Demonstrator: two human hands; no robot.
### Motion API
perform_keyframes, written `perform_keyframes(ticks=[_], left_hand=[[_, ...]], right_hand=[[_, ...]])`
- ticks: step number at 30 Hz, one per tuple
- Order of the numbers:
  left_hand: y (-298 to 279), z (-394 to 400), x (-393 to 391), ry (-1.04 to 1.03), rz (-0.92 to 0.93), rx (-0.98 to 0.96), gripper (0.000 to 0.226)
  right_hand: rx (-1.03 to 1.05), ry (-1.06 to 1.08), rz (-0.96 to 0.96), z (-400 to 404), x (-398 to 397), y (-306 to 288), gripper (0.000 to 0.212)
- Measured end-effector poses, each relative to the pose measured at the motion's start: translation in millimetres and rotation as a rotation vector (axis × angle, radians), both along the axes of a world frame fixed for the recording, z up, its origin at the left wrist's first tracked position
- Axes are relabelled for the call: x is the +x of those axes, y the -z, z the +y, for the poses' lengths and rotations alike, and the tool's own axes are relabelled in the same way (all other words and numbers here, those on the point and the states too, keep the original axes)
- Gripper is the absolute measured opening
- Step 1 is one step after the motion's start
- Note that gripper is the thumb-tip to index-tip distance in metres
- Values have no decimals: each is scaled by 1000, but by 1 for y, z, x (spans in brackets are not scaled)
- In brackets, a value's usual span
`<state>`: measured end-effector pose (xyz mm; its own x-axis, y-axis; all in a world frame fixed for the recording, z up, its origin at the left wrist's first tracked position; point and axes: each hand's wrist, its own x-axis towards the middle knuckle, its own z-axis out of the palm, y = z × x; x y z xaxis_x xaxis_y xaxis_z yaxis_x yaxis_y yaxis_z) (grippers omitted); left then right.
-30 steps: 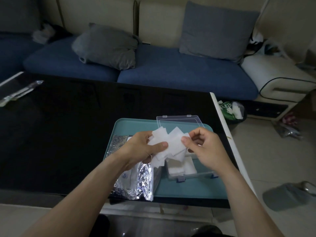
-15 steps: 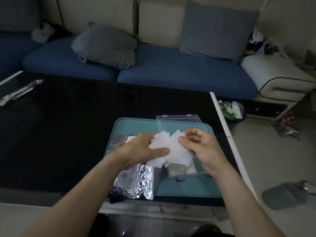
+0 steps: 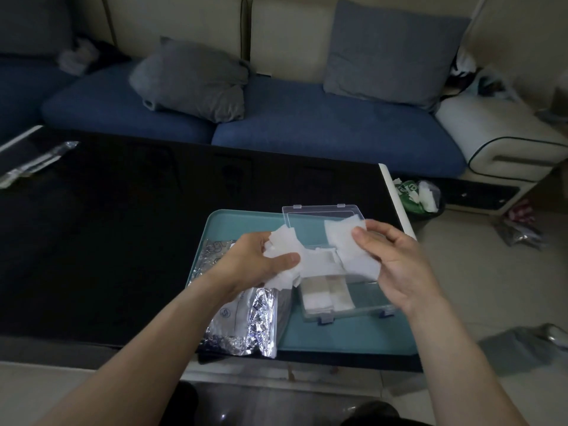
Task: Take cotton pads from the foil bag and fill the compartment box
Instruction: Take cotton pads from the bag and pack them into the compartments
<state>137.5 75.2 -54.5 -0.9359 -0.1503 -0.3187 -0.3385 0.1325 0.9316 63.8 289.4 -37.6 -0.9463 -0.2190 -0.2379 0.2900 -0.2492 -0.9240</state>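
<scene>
My left hand [image 3: 261, 259] grips a loose bunch of white square cotton pads [image 3: 284, 249] above the teal tray [image 3: 233, 222]. My right hand [image 3: 396, 262] pinches a separate few cotton pads [image 3: 341, 238], held just above the clear compartment box [image 3: 344, 302]. The box stands with its lid [image 3: 322, 215] raised at the back. White pads lie in its left compartments; the right part looks bare. The crumpled foil bag [image 3: 246, 321] lies on the tray's left side, partly under my left forearm.
The tray sits at the near right corner of a black glossy table [image 3: 123, 226]. A clear wrapper [image 3: 33, 162] lies at the table's far left. A blue sofa [image 3: 307, 124] with grey cushions stands behind. A small bin [image 3: 421, 196] is on the floor right of the table.
The single bunch held between both hands has split: my right hand drew some pads away to the right, and my left hand kept the others.
</scene>
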Motion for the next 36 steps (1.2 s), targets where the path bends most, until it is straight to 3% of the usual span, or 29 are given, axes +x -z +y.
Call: perform_keyframes(ticks=[2,6,9,13,19,25,28,31,34,36], left_hand=[[0,2,0,-6,1,13,21],[-4,6,1,37,-14,52,23],[-7,7,2,50,-1,95,41],[-9,12,4,42,-1,165,66],[-10,17,1,-4,-13,215,27],[-10,23,2,-25,6,130,22],[-10,19,3,-35,20,48,26],[-6,12,3,-33,60,-101,28],[-4,8,4,-3,77,-150,25],[-4,8,3,41,87,-156,27]], right_hand=[[19,113,18,-3,1,3,29],[269,205,199,-16,8,12,28],[301,252,336,-23,12,11,27],[329,297,374,-34,17,18,25],[303,416,312,-47,22,23,20],[205,435,245,-51,22,23,18],[44,490,173,-26,2,9,20],[12,205,186,14,-17,-1,37],[207,-269,187,24,-10,3,54],[412,-404,260,15,-4,8,50]])
